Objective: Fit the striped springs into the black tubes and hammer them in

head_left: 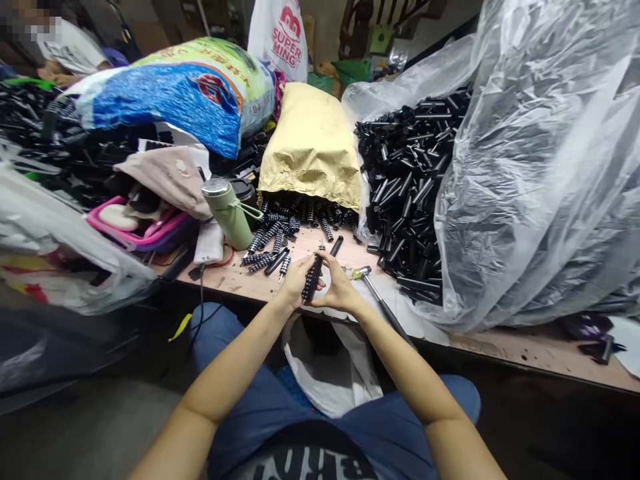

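A green flask [229, 213] stands beside a yellow sack [313, 143] and a hammer [380, 300].

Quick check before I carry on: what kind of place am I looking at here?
Probably a small hand-assembly workshop. A clear plastic bag spills a heap of black tubes, a tan sack pours ribbed parts onto the worn workbench, and both hands hold one black piece.

Both hands, the left hand [295, 280] and right hand [340, 288], meet over the table [240, 280] edge, holding a tube [314, 277] between them. A hammer [377, 300] lies just right of them. A bottle [230, 212] stands behind left, a sack [313, 143] straight behind, and a tube pile [410, 180] behind right in a plastic bag [540, 167].
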Tool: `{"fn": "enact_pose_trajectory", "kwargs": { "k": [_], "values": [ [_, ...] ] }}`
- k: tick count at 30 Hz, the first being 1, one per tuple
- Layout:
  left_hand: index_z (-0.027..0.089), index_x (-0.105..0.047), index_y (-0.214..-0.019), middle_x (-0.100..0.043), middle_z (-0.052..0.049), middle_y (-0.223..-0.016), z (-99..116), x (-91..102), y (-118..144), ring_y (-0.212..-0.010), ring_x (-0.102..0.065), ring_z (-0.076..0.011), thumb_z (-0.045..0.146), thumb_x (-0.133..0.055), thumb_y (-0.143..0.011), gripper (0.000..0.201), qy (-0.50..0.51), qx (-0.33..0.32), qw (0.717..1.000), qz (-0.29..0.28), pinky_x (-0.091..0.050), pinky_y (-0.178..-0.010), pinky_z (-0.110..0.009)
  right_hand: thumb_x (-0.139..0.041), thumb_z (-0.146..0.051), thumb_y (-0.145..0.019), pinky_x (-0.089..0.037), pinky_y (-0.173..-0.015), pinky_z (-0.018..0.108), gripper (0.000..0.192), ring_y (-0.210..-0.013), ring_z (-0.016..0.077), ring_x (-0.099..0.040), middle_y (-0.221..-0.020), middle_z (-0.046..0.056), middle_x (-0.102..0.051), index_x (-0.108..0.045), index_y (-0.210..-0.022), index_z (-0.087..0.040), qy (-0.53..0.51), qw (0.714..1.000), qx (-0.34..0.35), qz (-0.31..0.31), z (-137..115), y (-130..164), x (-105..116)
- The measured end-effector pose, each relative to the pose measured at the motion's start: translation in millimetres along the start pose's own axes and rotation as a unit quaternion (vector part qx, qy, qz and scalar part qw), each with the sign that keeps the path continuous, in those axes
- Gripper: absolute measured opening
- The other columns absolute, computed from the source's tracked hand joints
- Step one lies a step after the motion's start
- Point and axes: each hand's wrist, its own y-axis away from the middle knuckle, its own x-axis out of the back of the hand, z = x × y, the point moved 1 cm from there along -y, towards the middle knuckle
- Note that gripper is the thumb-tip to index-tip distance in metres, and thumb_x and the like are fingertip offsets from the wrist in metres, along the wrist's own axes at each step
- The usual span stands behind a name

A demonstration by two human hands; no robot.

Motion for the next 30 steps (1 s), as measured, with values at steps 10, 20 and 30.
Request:
{"fn": "enact_pose_trajectory", "kwargs": {
  "k": [10, 20, 30],
  "values": [
    [0.015, -0.061, -0.119, -0.062, -0.009, -0.094, -53.4, -4.7, -8.7, -0.079, -0.065, -0.0184, 0.037, -0.054, -0.089, 0.038, -0.298, -0.123, 0.947, -0.012, -0.055, -0.073, -0.034, -0.076, -0.025, -0.055, -0.036, -0.107, 0.050, 0.096, -0.124, 0.0326, -0.044, -0.132, 0.019, -0.045, -0.029, -0.138, -0.011, 0.138, 0.984, -0.104, 0.052, 9.0, 38.0, -4.3],
    [0.018, -0.056, -0.126, -0.065, -0.012, -0.106, -96.6, 16.1, -15.7, -0.096, -0.058, -0.0217, 0.013, -0.044, -0.092, 0.037, -0.722, -0.404, 0.547, -0.126, -0.042, -0.084, -0.040, -0.052, -0.034, -0.091, -0.043, -0.077, 0.038, 0.022, -0.097, 0.0301, -0.058, -0.097, 0.018, -0.063, -0.058, -0.095, -0.013, 0.450, 0.798, -0.400, 0.021, 12.4, 127.4, 60.1],
    [0.021, -0.051, -0.132, -0.063, -0.011, -0.123, -95.2, 7.1, -4.2, -0.110, -0.056, -0.0232, 0.013, -0.034, -0.094, 0.043, -0.783, -0.358, 0.500, -0.093, -0.035, -0.096, -0.046, -0.026, -0.038, -0.101, -0.029, -0.052, 0.026, 0.034, -0.055, 0.0183, -0.059, -0.066, 0.005, -0.062, -0.050, -0.090, -0.018, 0.374, 0.840, -0.392, -0.031, -38.1, 146.3, 48.9]
  ]
}}
